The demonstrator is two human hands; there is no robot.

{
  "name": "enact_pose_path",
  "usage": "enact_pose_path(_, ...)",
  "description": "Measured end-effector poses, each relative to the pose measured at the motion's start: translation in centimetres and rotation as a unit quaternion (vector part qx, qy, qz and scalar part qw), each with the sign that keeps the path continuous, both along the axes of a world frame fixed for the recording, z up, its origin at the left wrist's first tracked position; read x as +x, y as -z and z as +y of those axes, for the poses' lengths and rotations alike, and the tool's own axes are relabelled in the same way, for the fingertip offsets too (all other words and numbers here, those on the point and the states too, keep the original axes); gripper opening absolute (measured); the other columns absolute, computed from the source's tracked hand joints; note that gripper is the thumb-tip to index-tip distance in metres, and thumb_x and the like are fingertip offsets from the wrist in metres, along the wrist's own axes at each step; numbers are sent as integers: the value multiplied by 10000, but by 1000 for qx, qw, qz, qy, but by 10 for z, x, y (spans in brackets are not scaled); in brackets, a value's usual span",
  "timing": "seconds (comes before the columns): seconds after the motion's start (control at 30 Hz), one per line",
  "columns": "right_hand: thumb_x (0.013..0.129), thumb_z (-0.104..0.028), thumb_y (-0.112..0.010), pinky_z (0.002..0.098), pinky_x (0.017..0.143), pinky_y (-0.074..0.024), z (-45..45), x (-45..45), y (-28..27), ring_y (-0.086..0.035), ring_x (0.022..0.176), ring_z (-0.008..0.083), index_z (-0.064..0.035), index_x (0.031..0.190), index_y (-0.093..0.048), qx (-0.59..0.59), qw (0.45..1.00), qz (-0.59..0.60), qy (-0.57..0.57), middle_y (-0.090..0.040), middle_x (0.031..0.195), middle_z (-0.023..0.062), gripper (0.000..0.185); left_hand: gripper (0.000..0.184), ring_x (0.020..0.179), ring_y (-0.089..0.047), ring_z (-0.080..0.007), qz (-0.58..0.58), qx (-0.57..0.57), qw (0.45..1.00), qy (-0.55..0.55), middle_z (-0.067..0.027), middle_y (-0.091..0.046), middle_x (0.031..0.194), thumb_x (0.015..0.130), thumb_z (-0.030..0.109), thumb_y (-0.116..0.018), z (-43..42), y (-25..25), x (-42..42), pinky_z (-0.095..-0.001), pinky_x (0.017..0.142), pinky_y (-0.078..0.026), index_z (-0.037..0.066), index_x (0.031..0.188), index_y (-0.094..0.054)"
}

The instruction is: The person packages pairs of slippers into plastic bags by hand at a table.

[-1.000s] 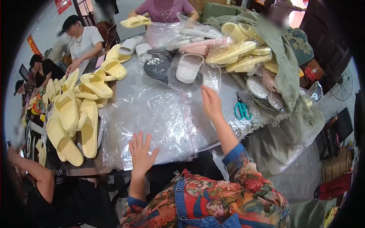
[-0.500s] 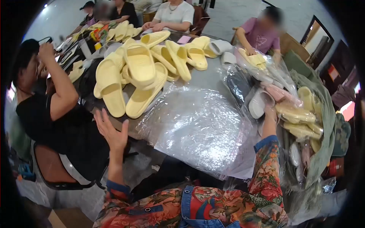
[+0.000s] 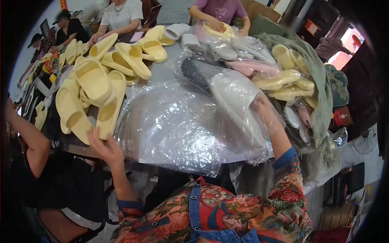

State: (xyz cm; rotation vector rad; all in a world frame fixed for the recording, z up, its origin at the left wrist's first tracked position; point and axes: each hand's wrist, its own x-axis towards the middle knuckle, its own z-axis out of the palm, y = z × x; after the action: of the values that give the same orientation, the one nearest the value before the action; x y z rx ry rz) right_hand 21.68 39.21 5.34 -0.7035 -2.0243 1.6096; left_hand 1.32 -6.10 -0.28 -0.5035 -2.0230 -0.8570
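My left hand [image 3: 106, 150], fingers apart, is at the table's near left edge by the toes of a pile of yellow slippers [image 3: 111, 107]. Its fingertips overlap the lowest slippers in view, and whether they touch I cannot tell. On the right, my right hand [image 3: 263, 106] grips a pair of white slippers [image 3: 233, 97] in clear plastic, its fingers partly hidden at the slipper's opening. Flat clear plastic bags [image 3: 174, 125] lie on the table between my hands. A dark bagged slipper [image 3: 193, 72] lies just beyond the white pair.
Bagged yellow slippers [image 3: 279, 79] and a pink bagged slipper [image 3: 253, 67] heap up at the right, beside a green woven sack [image 3: 322, 93]. Loose grey slippers [image 3: 177, 30] lie farther back. Across the table a person in purple [image 3: 221, 12] handles a bagged slipper. Another person's arm [image 3: 30, 137] is at left.
My right hand has brought the bagged white slippers leftward and nearer to me. My left hand has come up against the yellow pile in view. The whole view has turned to the right.
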Motion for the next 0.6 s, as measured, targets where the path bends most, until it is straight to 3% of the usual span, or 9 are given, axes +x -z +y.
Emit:
enact_pose_path(0.1, 798, -67, -588, 392, 995, -372, -42, 24, -55, -479, 1172, 336, -42, 1212, -555, 298, 907, -209, -211, -495, 1280, 198, 416, 410, 1233, -406, -334, -89, 6, 978, 188, -203, -473, 1274, 919, 193, -525, 31, 2, 23, -435, 1020, -310, 6, 1279, -463)
enact_pose_path(0.17, 770, -67, -592, 403, 996, -359, -63, 16, -50, -472, 1149, 337, -77, 1156, -604, 352, 878, -93, -312, -540, 1191, 174, 387, 408, 1145, -501, -287, -188, 73, 943, 264, -186, -511, 1228, 917, 224, -542, 40, 14, 21, -385, 960, -379, 17, 1264, -481)
enact_pose_path(0.2, 756, -67, -595, 408, 997, -353, -73, 9, -46, -469, 1138, 337, -95, 1128, -629, 375, 854, -29, -360, -563, 1146, 162, 375, 410, 1051, -539, -255, -336, 184, 865, 323, -170, -539, 1183, 914, 242, -553, 37, 14, 18, -353, 882, -406, 17, 1250, -489)
enact_pose_path(0.27, 731, -67, -601, 427, 997, -354, -87, -12, -29, -445, 1158, 350, -99, 1122, -636, 387, 831, 12, -398, -529, 1198, 169, 394, 417, 861, -614, -190, -574, 389, 604, 393, -138, -594, 1093, 907, 279, -576, 25, 13, 10, -289, 726, -461, 16, 1223, -504)
enact_pose_path(0.37, 703, -106, -608, 440, 979, -369, -103, -30, 0, -477, 1106, 374, -72, 1082, -649, 362, 831, 7, -423, -549, 1158, 190, 383, 413, 605, -590, -115, -626, 233, 674, 315, -110, -642, 927, 925, 323, -545, 25, 5, 18, -200, 497, -422, -3, 1177, -516)
enact_pose_path(0.4, 701, -119, -610, 436, 973, -374, -107, -38, 4, -485, 1095, 378, -69, 1077, -650, 344, 829, 6, -442, -557, 1141, 195, 381, 351, 546, -576, -103, -592, 166, 737, 282, -93, -644, 804, 916, 296, -564, 28, 7, 27, -193, 435, -391, -7, 1093, -545)
enact_pose_path(0.5, 707, -152, -624, 426, 930, -409, -120, -56, 11, -515, 1063, 369, -87, 1081, -650, 303, 827, -31, -472, -581, 1101, 189, 380, 296, 588, -573, -87, -562, 28, 788, 250, -51, -617, 722, 894, 261, -582, 20, 18, 29, -247, 500, -419, 11, 1047, -543)
enact_pose_path(0.53, 716, -140, -630, 420, 935, -409, -121, -64, 18, -510, 1083, 356, -107, 1111, -644, 311, 817, -36, -485, -579, 1124, 177, 397, 245, 581, -594, -177, -438, -22, 876, 202, -79, -604, 663, 880, 214, -593, 21, 29, 30, -325, 543, -453, 6, 991, -529)
enact_pose_path(0.6, 699, -104, -632, 428, 896, -429, -125, -69, 39, -545, 1024, 346, -115, 1101, -648, 332, 831, -40, -444, -619, 1036, 154, 402, 215, 576, -581, -269, -337, -108, 927, 125, -101, -590, 639, 869, 171, -592, 21, 37, 32, -388, 581, -458, 0, 978, -522)
